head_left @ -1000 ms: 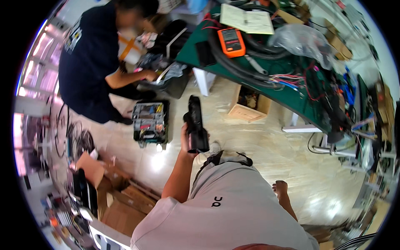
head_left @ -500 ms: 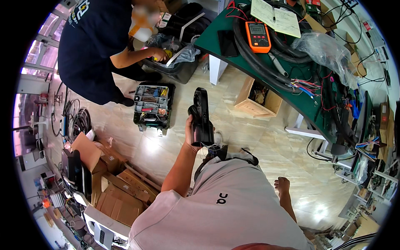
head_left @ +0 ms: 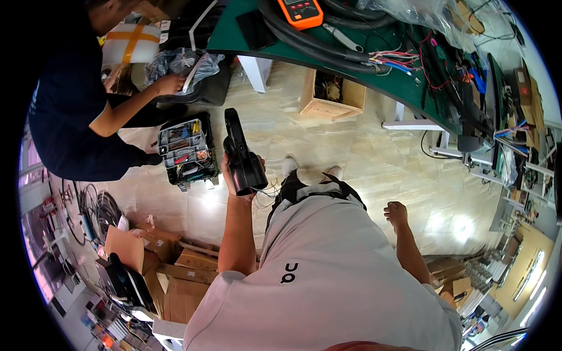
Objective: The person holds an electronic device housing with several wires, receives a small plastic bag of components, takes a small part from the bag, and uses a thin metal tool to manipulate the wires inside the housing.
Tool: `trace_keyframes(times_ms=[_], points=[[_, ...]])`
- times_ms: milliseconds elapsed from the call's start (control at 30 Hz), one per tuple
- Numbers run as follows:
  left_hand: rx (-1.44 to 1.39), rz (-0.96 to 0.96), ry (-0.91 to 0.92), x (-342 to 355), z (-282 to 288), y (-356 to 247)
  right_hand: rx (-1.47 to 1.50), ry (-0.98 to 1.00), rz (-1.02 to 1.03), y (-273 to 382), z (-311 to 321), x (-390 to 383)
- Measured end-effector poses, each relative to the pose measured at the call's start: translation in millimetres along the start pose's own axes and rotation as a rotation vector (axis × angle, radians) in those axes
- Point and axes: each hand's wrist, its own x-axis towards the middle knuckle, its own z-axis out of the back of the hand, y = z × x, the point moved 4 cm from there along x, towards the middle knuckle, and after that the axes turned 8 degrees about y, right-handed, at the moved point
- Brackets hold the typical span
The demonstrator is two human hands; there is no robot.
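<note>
Navy-clad co-worker: bent over, well left of the black housing; co-worker's hand at a grey plastic bag, beyond and left of the black housing; grip there cannot be told.
Cardboard boxes: left of the black housing and nearer the wearer; one flap up.
Toolbox: open on the floor, near the black housing on its left; tools in the compartments.
Left hand: wrapped round the boxy near end of the black housing, fingers on both sides.
Black housing position: in the left hand, raised off the floor in front of the wearer, slim arm pointing away and slightly left.
Thin wires: loose, just right of the black housing's near end; join not clear.
Step in hand (judged): one-handed holding or carrying of the black housing.
Next move calls for (judged): firm left grip, loose wires kept from snagging; right hand available as support.
Wooden crate: beyond and right of the black housing, under the tabletop edge.
Right hand state: well right of the black housing, fingers curled, nothing seen in it; palm hidden.
Green tabletop: beyond and right of the black housing, bearing an orange meter and thick black cable.
</note>
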Motion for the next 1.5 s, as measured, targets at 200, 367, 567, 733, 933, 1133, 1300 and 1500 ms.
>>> trace_keyframes(times_ms=[200, 367, 567, 733, 933, 1133, 1300, 1500], points=[[-0.028, 0.032, 0.014, 5, -5, 7, 0.029, -0.018, -0.013, -23, 2, -4], [-0.007, 0.085, 0.008, 14, -14, 17, 0.075, -0.026, -0.030, -47, 7, -2], [0.056, 0.136, -0.014, 26, -22, 39, 0.129, 0.001, -0.084, -79, 16, 6], [0.076, 0.137, -0.063, 31, -35, 66, 0.111, 0.037, -0.116, -96, 31, 32], [0.070, 0.088, -0.168, 42, -53, 102, 0.051, 0.121, -0.073, -79, 65, 86], [0.059, 0.098, -0.208, 67, -73, 138, 0.017, 0.142, 0.026, -16, 105, 124], [0.059, 0.057, -0.174, 85, -102, 172, 0.037, 0.139, 0.048, 1, 137, 146], [0.062, 0.041, -0.052, 100, -110, 190, -0.125, 0.166, 0.304, -42, 161, 201]])
